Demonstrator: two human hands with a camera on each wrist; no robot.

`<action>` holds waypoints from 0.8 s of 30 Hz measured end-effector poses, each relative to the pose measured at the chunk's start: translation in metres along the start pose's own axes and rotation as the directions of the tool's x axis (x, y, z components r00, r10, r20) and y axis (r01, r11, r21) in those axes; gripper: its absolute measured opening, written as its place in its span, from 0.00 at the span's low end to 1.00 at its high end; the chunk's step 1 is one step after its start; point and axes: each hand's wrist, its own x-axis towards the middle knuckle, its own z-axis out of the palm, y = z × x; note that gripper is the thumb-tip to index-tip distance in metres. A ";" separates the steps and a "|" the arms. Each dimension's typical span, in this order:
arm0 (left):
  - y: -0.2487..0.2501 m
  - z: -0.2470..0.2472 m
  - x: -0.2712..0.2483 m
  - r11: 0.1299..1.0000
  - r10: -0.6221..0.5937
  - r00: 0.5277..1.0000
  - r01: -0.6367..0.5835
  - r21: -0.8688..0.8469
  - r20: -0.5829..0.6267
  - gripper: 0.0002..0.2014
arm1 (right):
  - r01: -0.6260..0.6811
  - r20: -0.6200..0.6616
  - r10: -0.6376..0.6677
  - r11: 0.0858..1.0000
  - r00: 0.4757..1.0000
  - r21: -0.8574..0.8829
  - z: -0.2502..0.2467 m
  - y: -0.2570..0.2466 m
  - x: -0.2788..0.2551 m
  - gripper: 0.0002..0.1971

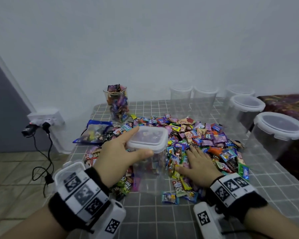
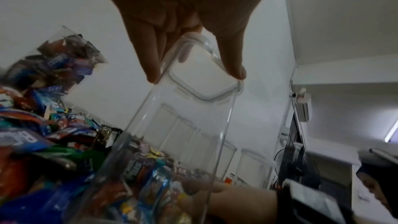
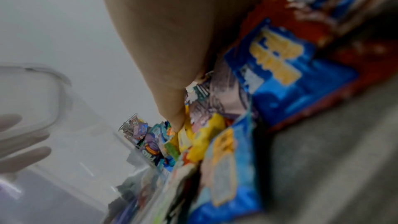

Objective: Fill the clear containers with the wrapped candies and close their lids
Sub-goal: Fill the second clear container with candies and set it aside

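Note:
A clear square container (image 1: 149,163) stands mid-table with a few wrapped candies in its bottom and a white translucent lid (image 1: 148,138) on top. My left hand (image 1: 138,142) grips that lid by its edges, thumb at the front and fingers at the left side; the left wrist view shows the fingertips (image 2: 152,74) against the lid (image 2: 204,81). A wide pile of wrapped candies (image 1: 205,135) covers the table. My right hand (image 1: 197,161) rests flat on the pile just right of the container, fingers spread, holding nothing. In the right wrist view its thumb (image 3: 172,108) lies against the candies (image 3: 286,74).
A lidless jar heaped with candies (image 1: 118,104) stands at the back. Several empty lidded containers (image 1: 280,128) line the back right. A blue candy bag (image 1: 95,133) lies at the left. A wall socket with cables (image 1: 45,119) sits beyond the table's left edge.

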 end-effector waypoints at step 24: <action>0.009 0.001 0.006 0.936 -0.255 0.967 0.253 -0.246 0.023 0.11 | 0.332 -0.344 -0.132 0.704 0.930 0.628 -0.070 -0.052 -0.041 0.16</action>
